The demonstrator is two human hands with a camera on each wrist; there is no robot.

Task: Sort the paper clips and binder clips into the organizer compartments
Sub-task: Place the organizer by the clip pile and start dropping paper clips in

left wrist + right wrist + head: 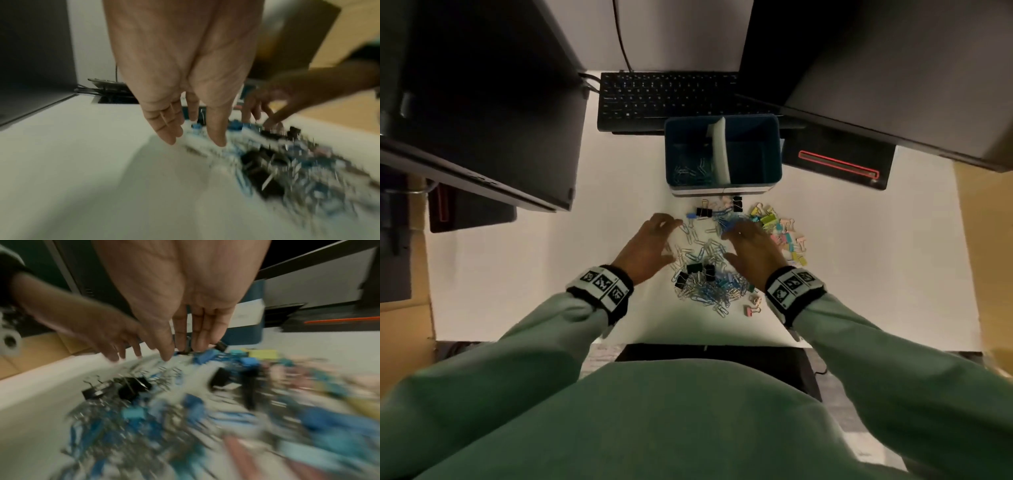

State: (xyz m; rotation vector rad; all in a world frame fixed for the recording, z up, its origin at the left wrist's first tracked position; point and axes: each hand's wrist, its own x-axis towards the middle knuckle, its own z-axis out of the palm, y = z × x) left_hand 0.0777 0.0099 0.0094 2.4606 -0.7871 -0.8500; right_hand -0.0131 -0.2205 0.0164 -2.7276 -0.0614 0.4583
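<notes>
White tabletop (pixel 517 274) under dim light; black keyboard (pixel 667 99) at the far edge, dark monitors overhanging left (pixel 482 102) and right (pixel 876 75); a black base with a red-lit strip (pixel 839 164) sits right of the organizer; tan surface shows past both side edges of the white sheet.

Blue organizer (pixel 774 150) stands just in front of the keyboard, long axis running left to right, a white divider (pixel 720 154) crossing it front to back; left compartment holds a small heap of paper clips (pixel 693 171); right compartment looks dark, contents not readable.

Loose pile on the tabletop, between organizer and the person; silver and blue paper clips (pixel 709 291) lie tangled in the near and middle part, pointing every way; black binder clips (pixel 697 270) sit among them, two more black ones (pixel 703 212) near the organizer's front; pastel binder clips (pixel 787 236) (yellow, pink, teal) spread along the right side, a pink one (pixel 750 311) apart at the near edge.

Left hand (pixel 650 246) at the pile's left margin, fingers straight and loosely spread, tips low over the clips, nothing held; wrist view confirms an empty palm (pixel 185 65).
Right hand (pixel 753 250) over the pile's right half, fingers extended and close together, tips down among blue clips (pixel 203 356); whether they touch is blurred, no pinch visible.

Green sleeves (pixel 534 342), marker bands (pixel 602 284) at both wrists.
</notes>
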